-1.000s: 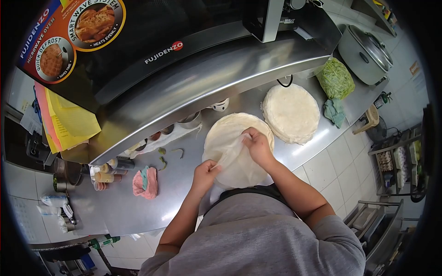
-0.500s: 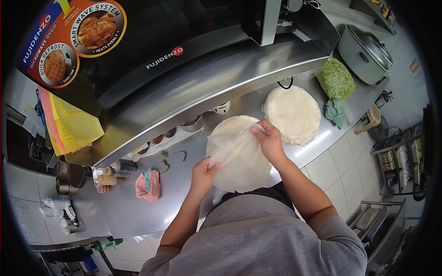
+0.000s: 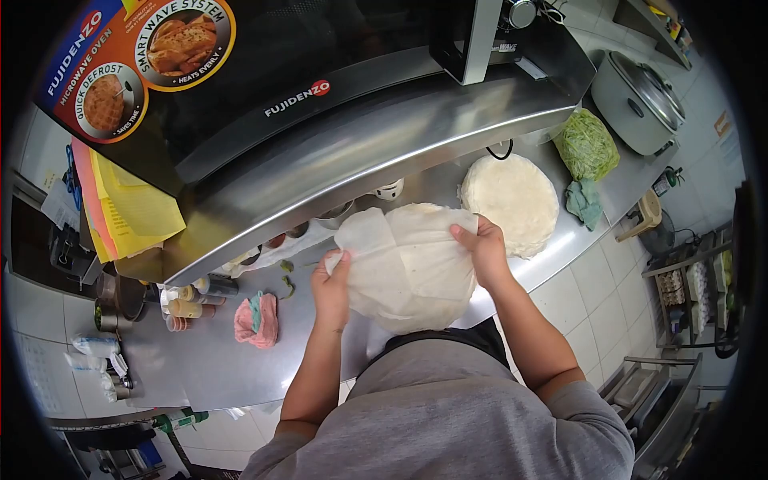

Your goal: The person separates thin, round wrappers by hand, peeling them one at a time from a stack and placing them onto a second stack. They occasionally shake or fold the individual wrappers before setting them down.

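Observation:
A thin, translucent round wrapper sheet (image 3: 392, 268) is stretched between my two hands above the counter. My left hand (image 3: 330, 280) pinches its left edge between thumb and fingers. At the upper right edge, my right hand (image 3: 486, 248) grips it the same way, thumb on top. Fold creases run across the sheet. Beneath it lies a pale round stack, mostly covered, so its height cannot be told. A second, thicker stack of round wrappers (image 3: 512, 204) sits to the right, just beyond my right hand.
A microwave (image 3: 320, 64) stands on a steel shelf (image 3: 376, 152) overhanging the counter (image 3: 216, 360). Further right are a bag of shredded greens (image 3: 588, 144), a green cloth (image 3: 584, 200) and a large lidded cooker (image 3: 636, 104). Pink cloth (image 3: 256, 322) and small bottles (image 3: 192, 308) lie left.
My hands have moved apart, the left one leftward and up. The bunched wrapper sheet is now spread wide between them. The camera view has shifted slightly.

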`<state>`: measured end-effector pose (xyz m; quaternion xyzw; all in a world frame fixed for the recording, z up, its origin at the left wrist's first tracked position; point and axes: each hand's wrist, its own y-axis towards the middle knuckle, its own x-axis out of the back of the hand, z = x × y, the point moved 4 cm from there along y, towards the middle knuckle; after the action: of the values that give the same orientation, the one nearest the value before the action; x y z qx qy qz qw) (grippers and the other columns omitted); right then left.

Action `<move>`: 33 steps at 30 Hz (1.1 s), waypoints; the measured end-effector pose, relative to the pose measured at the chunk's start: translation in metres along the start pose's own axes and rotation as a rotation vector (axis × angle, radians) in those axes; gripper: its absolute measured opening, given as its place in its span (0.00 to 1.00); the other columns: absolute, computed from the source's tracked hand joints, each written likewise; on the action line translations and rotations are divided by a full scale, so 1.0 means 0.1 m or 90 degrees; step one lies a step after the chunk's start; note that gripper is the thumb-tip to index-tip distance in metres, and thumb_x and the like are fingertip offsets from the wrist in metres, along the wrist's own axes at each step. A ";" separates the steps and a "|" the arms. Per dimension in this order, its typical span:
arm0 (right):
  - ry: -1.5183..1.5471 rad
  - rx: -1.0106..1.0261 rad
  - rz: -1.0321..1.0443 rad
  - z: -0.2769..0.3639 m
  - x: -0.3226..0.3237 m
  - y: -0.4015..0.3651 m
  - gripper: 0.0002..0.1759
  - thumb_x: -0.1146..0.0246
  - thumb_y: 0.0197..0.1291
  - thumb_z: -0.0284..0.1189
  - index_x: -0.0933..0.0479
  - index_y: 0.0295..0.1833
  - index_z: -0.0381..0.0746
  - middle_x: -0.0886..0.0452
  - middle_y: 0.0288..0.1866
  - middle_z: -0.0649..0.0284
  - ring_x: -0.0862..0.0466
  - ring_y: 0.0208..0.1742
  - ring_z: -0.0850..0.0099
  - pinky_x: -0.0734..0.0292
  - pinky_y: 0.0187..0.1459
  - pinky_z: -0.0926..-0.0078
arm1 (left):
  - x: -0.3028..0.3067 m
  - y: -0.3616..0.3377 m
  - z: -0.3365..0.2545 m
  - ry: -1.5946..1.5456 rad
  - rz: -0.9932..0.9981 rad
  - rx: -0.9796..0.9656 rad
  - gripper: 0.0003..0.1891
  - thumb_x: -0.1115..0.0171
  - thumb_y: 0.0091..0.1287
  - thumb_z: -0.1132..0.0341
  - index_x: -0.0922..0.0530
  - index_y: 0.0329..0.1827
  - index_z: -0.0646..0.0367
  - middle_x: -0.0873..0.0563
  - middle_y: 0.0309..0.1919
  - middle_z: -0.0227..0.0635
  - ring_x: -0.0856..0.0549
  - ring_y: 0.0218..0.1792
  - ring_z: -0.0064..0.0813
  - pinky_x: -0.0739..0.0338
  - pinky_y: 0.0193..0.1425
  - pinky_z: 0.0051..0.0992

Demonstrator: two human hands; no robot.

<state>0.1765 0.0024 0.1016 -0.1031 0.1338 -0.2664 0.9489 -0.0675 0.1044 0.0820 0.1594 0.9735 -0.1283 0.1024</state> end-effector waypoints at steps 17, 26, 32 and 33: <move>0.076 -0.060 0.325 0.06 -0.19 -0.48 0.18 0.32 0.58 0.28 0.23 0.53 0.35 0.17 0.45 0.66 0.19 0.47 0.78 0.26 0.51 0.79 | -0.33 -0.45 -0.12 -0.423 0.266 0.138 0.24 0.53 0.73 0.60 0.35 0.68 0.63 0.27 0.65 0.44 0.26 0.64 0.42 0.34 0.69 0.43; 0.216 0.009 0.184 0.34 0.16 -0.55 0.14 0.37 0.62 0.27 0.22 0.52 0.35 0.16 0.47 0.62 0.18 0.46 0.75 0.25 0.52 0.75 | -0.21 -0.58 -0.21 -0.368 0.229 0.059 0.36 0.61 0.72 0.39 0.36 0.68 0.65 0.29 0.67 0.41 0.30 0.68 0.39 0.36 0.71 0.40; -0.137 0.222 0.344 0.15 -0.11 -0.65 0.13 0.36 0.62 0.27 0.22 0.52 0.38 0.20 0.40 0.72 0.23 0.44 0.80 0.30 0.51 0.81 | -0.39 -0.71 0.00 -0.290 0.491 0.243 0.47 0.61 0.65 0.28 0.39 0.71 0.64 0.30 0.68 0.41 0.30 0.68 0.36 0.35 0.70 0.37; -0.138 0.222 0.347 0.12 -0.12 -0.69 0.13 0.36 0.62 0.27 0.22 0.52 0.38 0.20 0.40 0.72 0.23 0.44 0.80 0.30 0.51 0.81 | -0.43 -0.72 0.05 -0.158 0.489 0.217 0.52 0.61 0.60 0.23 0.39 0.71 0.64 0.29 0.67 0.42 0.29 0.67 0.35 0.36 0.70 0.37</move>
<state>0.1374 -0.0480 0.1340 0.0725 0.0072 -0.0096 0.9973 -0.0514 0.0249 0.1035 0.5078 0.7889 -0.2578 0.2310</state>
